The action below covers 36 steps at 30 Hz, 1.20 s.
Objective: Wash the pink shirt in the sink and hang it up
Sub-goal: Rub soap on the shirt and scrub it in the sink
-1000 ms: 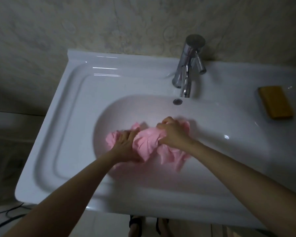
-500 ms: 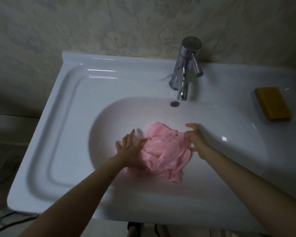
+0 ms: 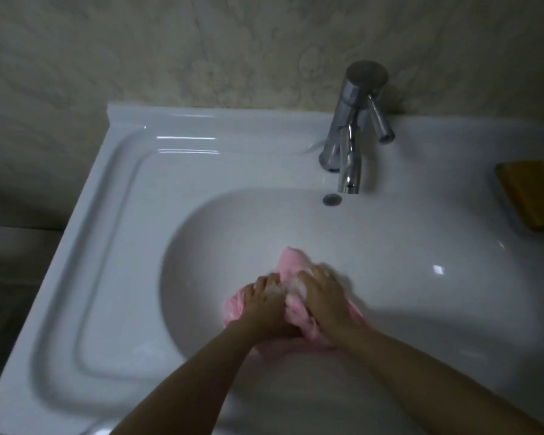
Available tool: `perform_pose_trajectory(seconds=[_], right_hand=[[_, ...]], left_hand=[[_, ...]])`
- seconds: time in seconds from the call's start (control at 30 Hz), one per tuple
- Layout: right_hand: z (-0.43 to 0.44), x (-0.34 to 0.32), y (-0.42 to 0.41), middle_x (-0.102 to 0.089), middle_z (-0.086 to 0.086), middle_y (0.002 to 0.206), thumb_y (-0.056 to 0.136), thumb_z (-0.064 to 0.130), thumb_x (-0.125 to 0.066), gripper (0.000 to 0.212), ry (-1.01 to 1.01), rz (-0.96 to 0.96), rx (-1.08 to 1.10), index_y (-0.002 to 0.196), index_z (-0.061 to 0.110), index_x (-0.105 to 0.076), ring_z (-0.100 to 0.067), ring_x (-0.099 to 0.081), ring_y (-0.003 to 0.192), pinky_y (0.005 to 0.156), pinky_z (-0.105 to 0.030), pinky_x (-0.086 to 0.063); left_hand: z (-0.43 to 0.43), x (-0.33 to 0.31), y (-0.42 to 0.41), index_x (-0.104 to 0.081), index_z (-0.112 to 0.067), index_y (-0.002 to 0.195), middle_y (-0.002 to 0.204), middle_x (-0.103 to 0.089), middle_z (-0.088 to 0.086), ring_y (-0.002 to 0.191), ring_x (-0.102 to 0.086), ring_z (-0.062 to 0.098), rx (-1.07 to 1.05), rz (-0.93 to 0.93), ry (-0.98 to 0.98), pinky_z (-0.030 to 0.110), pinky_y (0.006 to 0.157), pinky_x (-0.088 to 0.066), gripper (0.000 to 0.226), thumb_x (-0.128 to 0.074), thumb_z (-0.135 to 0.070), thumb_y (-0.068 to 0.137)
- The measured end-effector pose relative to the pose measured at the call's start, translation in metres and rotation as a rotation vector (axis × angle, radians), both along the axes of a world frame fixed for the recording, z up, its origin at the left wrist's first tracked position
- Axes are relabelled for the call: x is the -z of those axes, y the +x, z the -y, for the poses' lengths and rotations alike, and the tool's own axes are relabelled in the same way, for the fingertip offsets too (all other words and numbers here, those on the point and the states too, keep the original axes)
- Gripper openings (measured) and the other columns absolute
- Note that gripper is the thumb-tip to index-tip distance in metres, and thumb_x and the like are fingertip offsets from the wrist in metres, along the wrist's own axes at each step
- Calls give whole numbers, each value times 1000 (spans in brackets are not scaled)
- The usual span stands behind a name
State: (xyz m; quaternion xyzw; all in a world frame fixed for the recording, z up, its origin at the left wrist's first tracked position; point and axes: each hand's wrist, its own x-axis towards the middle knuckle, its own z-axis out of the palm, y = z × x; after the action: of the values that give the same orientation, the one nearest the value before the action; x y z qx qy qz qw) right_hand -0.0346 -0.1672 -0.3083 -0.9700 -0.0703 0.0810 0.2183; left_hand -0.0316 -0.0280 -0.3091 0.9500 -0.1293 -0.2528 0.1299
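Both hands close together, left hand [image 3: 264, 306] and right hand [image 3: 324, 296] seemingly gripping pink shirt [image 3: 292, 262], in sink [image 3: 132, 221]

Single head-worn wide-angle view, placed above the near edge of the sink [image 3: 201, 183] and facing forward and steeply down into it. Close range: the sink fills most of the frame and runs off the right and bottom edges, with two forearms entering from its near side. The faucet [image 3: 349, 146] sits at the sink's far side, upper right, and the wall [image 3: 201, 42] behind the sink spans the top.
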Motion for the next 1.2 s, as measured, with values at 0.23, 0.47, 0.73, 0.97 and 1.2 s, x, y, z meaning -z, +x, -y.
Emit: perform_pose_trajectory(seconds=[0.23, 0.47, 0.73, 0.97, 1.2], right_hand=[[-6, -34, -3, -63, 0, 102, 93, 35, -51, 20, 74, -57, 139, 101, 22, -64, -19, -58, 94, 72, -26, -38], [0, 8, 40, -69, -15, 98, 93, 28, -53, 25, -99, -71, 100, 94, 8, -69, -31, -65, 93, 76, -33, -46], [-8, -23, -17, -56, -10, 121, 97, 30, -43, 31, -94, -137, -394, 118, 13, -58, -27, -53, 112, 89, -37, -43], [-8, -25, 33, -69, -9, 91, 93, 23, -51, 26, 112, -195, 199, 74, 12, -65, -27, -63, 83, 70, -36, -46], [2, -30, 15, -63, -10, 106, 92, 26, -54, 23, -172, -309, -381, 106, 12, -63, -27, -59, 98, 73, -31, -34]], left_hand=[[-8, -12, 7, -42, -19, 134, 136, -37, 6, 119, -42, 33, 28, 33, 85, 43, 95, -34, 87, -76, -52, 61], [-21, -5, 14, -16, -20, 150, 151, -23, 8, 135, -27, 27, 102, -58, 81, 36, 109, -22, 104, -57, -72, 69], [-23, 2, 9, -27, -16, 146, 152, -20, 11, 137, -20, 29, 213, -42, 149, 37, 110, -18, 71, -54, -47, 87], [-24, 1, 20, -14, -19, 150, 150, -22, 10, 133, -24, 29, 173, -31, 146, 37, 106, -20, 88, -57, -56, 82], [-21, 7, 18, -24, -16, 145, 149, -22, 13, 135, -23, 29, 139, -40, 165, 37, 107, -20, 79, -46, -59, 83]])
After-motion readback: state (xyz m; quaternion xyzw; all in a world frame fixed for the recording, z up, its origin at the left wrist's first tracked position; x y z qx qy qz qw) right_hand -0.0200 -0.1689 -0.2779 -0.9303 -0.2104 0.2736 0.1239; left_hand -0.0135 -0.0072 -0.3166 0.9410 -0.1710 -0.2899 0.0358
